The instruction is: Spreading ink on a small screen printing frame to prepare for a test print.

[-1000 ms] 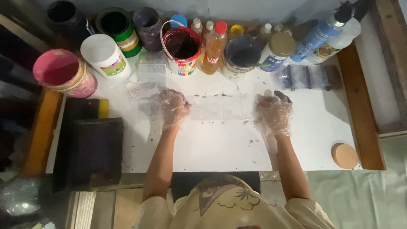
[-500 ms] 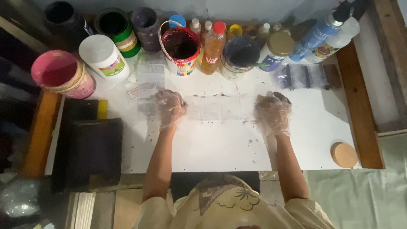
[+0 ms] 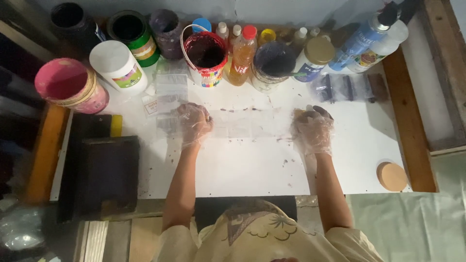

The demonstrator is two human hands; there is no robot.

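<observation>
From the head view, the person's left hand point(image 3: 193, 123) and right hand point(image 3: 313, 129), both in thin clear plastic gloves, lay on a white bench point(image 3: 242, 165), well apart from each other. Between them stretched a clear plastic strip point(image 3: 247, 124), flat on the bench, with the left hand pressing on its left end and the right hand on its right end. The left hand's fingers were curled loosely downward; the right hand was curled over something small and dark at the strip's end, though whether it truly gripped that or only rested on it could not be told. Small dark specks dotted the bench around the strip. Along the far edge stood a row of containers: a pink tub point(image 3: 70, 85), a white jar point(image 3: 118, 65), an open bucket of dark red paint point(image 3: 206, 53), an orange bottle with a red cap point(image 3: 241, 56), and a tub of dark paint point(image 3: 273, 63). A dark rectangular frame point(image 3: 104, 174) lay at the left of the bench, and a round tan lid point(image 3: 391, 175) sat near the right edge.
</observation>
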